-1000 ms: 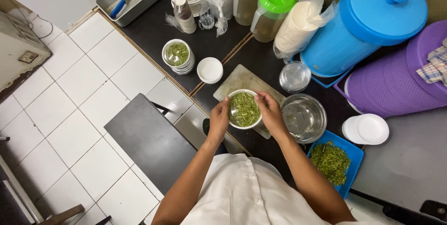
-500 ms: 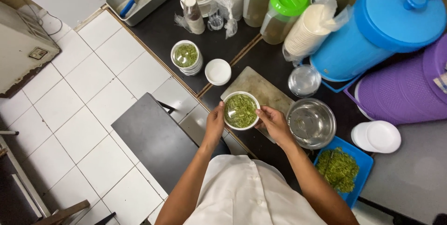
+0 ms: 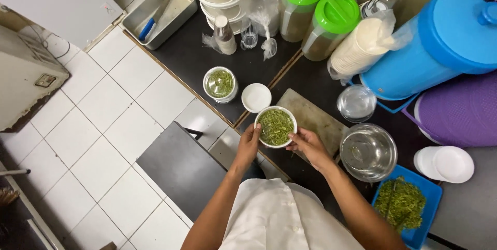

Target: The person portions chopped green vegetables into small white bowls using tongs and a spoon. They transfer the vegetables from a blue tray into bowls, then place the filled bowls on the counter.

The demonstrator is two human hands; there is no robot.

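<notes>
A white bowl of chopped green herbs [image 3: 276, 126] is gripped between both hands, at the near left end of a grey cutting board [image 3: 317, 118]. My left hand [image 3: 250, 143] clasps its left rim and my right hand [image 3: 308, 145] clasps its right rim. Left of it on the dark counter sit an empty white bowl [image 3: 256, 97] and another white bowl with green herbs [image 3: 220, 84] on a stack. To the right are a steel bowl [image 3: 368, 151] and a blue tray of chopped greens [image 3: 405, 206].
At the back stand two green-lidded jars [image 3: 321, 17], a bagged stack of cups [image 3: 362, 48], a blue drum [image 3: 440, 43], a purple tub [image 3: 461, 110], a clear lid [image 3: 356, 103] and white lids [image 3: 445, 164]. A dark stool [image 3: 181, 170] stands on the white tiled floor.
The bowl of herbs and both hands have shifted slightly left, toward the counter's near edge and the empty white bowl. The view has also drifted.
</notes>
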